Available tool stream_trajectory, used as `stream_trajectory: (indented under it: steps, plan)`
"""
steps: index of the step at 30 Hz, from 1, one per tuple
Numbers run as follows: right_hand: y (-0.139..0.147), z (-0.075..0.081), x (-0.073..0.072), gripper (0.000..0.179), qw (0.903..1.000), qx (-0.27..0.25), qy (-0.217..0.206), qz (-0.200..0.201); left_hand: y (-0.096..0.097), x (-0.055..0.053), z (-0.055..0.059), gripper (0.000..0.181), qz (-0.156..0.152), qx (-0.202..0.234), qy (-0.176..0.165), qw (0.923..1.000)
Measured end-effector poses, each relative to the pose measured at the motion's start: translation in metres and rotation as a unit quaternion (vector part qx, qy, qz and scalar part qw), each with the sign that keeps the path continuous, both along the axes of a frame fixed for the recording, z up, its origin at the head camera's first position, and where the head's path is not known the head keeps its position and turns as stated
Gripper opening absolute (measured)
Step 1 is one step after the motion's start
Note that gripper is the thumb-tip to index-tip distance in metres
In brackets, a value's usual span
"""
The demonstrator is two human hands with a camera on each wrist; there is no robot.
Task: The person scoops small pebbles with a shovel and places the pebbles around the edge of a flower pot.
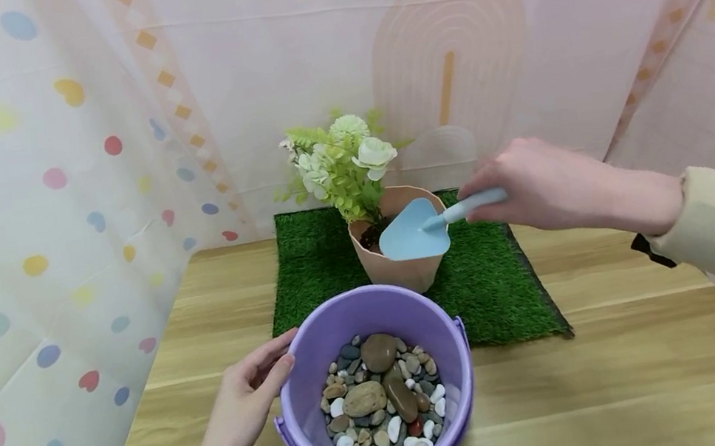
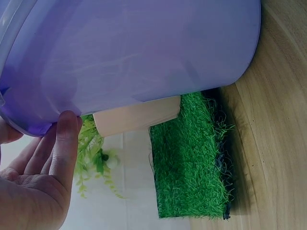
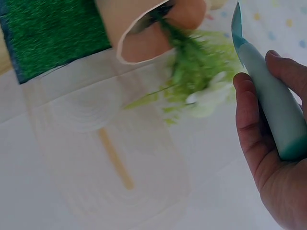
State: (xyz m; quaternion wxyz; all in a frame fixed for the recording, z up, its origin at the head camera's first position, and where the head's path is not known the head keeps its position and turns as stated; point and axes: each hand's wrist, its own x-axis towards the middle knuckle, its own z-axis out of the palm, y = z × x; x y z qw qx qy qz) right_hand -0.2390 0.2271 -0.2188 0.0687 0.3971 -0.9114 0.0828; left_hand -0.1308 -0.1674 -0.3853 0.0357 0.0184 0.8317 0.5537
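My right hand (image 1: 536, 182) grips a light blue trowel (image 1: 415, 231) by its handle, fingers and thumb around it in the right wrist view. The trowel's blade is tilted over the mouth of a peach flowerpot (image 1: 404, 277), hiding part of its front rim. White artificial flowers (image 1: 340, 165) with green leaves stand in the pot, and some dark soil shows at their base. My left hand (image 1: 241, 397) holds the left rim of a purple bucket (image 1: 343, 321), with the fingertips under the lip in the left wrist view. Pebbles (image 1: 366, 400) of several colours cover the bucket's bottom.
Under the pot lies a green artificial grass mat (image 1: 500, 295), partly covered by the bucket. Both stand on a light wooden table (image 1: 617, 377). Patterned curtains (image 1: 283, 53) close off the back and sides. The bucket's handle hangs down its outside.
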Motion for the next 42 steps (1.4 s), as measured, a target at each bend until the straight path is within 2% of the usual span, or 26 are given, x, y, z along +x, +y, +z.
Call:
stream_trajectory:
  steps: [5, 10, 13, 17, 20, 24, 29, 32, 34, 37, 40, 42]
  plan:
    - [-0.011, -0.004, 0.020, 0.005, 0.9985, -0.011, 0.008, 0.052, -0.003, 0.000, -0.001, 0.042, 0.003, -0.003, -0.001, 1.0000]
    - [-0.028, -0.019, 0.041, 0.002, 0.9943, 0.021, -0.010, 0.104, -0.004, 0.001, -0.001, 0.042, 0.003, -0.005, 0.003, 1.0000]
    - [-0.037, -0.030, 0.052, 0.009, 0.9912, 0.047, 0.003, 0.123, -0.004, 0.000, -0.002, 0.042, 0.000, -0.004, 0.006, 1.0000]
    - [-0.047, -0.043, 0.063, 0.007, 0.9854, 0.108, 0.039, 0.125, -0.004, -0.001, -0.003, 0.042, -0.005, 0.000, 0.010, 0.9999]
    - [-0.054, -0.050, 0.069, 0.007, 0.9767, 0.166, 0.061, 0.122, -0.005, -0.002, -0.004, 0.042, -0.011, 0.003, 0.014, 0.9998]
    - [-0.064, -0.057, 0.073, 0.005, 0.9666, 0.216, 0.071, 0.118, -0.005, -0.002, -0.004, 0.042, -0.013, 0.006, 0.013, 0.9998]
    - [-0.078, -0.065, 0.078, 0.020, 0.9510, 0.273, 0.084, 0.120, -0.005, -0.001, -0.004, 0.042, -0.008, 0.004, 0.008, 0.9999]
    - [-0.085, -0.071, 0.079, 0.020, 0.9436, 0.295, 0.086, 0.123, -0.004, -0.001, -0.004, 0.042, -0.006, 0.005, 0.006, 1.0000]
    - [-0.087, -0.075, 0.079, 0.020, 0.9452, 0.290, 0.078, 0.129, -0.003, 0.000, -0.004, 0.042, -0.005, 0.005, 0.006, 1.0000]
    - [-0.088, -0.082, 0.077, 0.021, 0.9574, 0.249, 0.052, 0.137, -0.002, -0.001, -0.003, 0.042, -0.008, 0.005, 0.008, 0.9999]
    - [-0.088, -0.089, 0.073, 0.024, 0.9761, 0.182, -0.015, 0.117, -0.001, -0.001, -0.003, 0.042, -0.010, 0.005, 0.010, 0.9999]
    - [-0.088, -0.093, 0.070, 0.025, 0.9836, 0.139, -0.061, 0.097, -0.001, -0.001, -0.002, 0.042, -0.010, 0.006, 0.011, 0.9999]
